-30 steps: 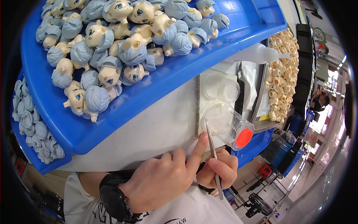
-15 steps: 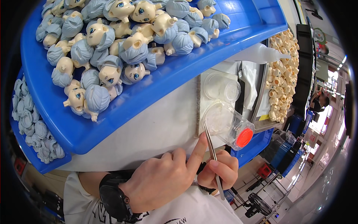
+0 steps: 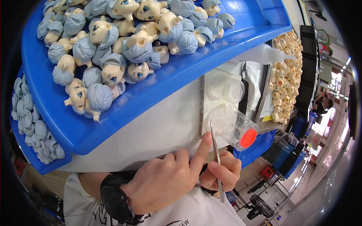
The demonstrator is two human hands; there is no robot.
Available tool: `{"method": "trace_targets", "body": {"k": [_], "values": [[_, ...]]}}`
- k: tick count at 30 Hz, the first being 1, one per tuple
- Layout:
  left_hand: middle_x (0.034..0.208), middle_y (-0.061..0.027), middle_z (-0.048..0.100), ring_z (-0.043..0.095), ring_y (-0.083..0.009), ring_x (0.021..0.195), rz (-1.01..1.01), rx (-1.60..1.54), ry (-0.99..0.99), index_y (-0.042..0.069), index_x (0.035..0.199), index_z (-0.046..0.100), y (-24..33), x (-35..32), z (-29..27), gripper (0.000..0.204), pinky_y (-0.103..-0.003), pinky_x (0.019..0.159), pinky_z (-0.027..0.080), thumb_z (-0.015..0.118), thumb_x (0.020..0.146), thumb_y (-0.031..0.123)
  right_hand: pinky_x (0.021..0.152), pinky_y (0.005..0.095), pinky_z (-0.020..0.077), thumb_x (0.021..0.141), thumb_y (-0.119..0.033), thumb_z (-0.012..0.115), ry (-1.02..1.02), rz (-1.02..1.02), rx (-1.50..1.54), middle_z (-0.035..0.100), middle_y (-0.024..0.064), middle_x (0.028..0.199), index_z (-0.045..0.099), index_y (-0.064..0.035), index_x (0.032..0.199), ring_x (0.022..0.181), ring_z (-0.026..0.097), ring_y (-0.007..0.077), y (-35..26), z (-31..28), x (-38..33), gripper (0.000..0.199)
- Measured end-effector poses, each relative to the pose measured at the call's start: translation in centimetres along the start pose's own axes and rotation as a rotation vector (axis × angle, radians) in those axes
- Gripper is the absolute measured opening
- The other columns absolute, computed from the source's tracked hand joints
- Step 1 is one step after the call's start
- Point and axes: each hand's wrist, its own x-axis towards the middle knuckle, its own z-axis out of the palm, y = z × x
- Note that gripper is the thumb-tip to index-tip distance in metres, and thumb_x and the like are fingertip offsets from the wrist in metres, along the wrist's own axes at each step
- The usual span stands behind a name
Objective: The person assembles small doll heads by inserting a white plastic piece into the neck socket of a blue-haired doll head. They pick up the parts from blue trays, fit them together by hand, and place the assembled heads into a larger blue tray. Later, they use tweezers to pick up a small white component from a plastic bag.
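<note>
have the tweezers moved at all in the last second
No. The tweezers keep their tip beside the clear jar with the red cap, held by the right hand.

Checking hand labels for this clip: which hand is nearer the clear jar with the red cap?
Right. The right hand holds tweezers just below the clear jar with the red cap. The left hand sits farther left, index finger pointing toward it.
</note>
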Motion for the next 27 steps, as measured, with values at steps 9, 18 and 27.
{"method": "trace_targets", "body": {"k": [9, 18, 27], "values": [[0.053, -0.0005, 0.040, 0.044, -0.0070, 0.040, 0.044, 0.005, 0.067, -0.006, 0.123, 0.041, -0.24, -0.10, 0.68, 0.056, -0.020, 0.033, 0.039, 0.052, 0.071, 0.012, 0.036, 0.0244, 0.0258, 0.049, 0.006, 0.064, 0.039, -0.012, 0.050, 0.041, 0.0041, 0.068, 0.061, -0.0072, 0.085, 0.041, 0.037, 0.0124, 0.12, 0.57, -0.06, 0.039], [0.053, -0.0011, 0.041, 0.046, -0.0080, 0.041, 0.046, -0.011, 0.055, -0.007, 0.123, 0.040, -0.33, -0.08, 0.50, 0.055, -0.020, 0.034, 0.040, 0.052, 0.072, 0.011, 0.037, 0.0248, 0.0229, 0.047, 0.006, 0.065, 0.055, 0.019, 0.045, 0.040, 0.0043, 0.069, 0.060, -0.0076, 0.084, 0.042, 0.034, 0.0129, -0.23, 0.73, -0.23, 0.040], [0.054, -0.0016, 0.042, 0.047, -0.0083, 0.041, 0.042, -0.032, 0.056, -0.007, 0.122, 0.041, -0.43, -0.05, 0.50, 0.054, -0.020, 0.034, 0.041, 0.052, 0.071, 0.009, 0.037, 0.0251, 0.0263, 0.046, 0.007, 0.062, -0.012, 0.006, 0.034, 0.040, 0.0042, 0.070, 0.059, -0.0077, 0.086, 0.043, 0.038, 0.0144, 0.00, 0.11, -0.42, 0.043]]}}
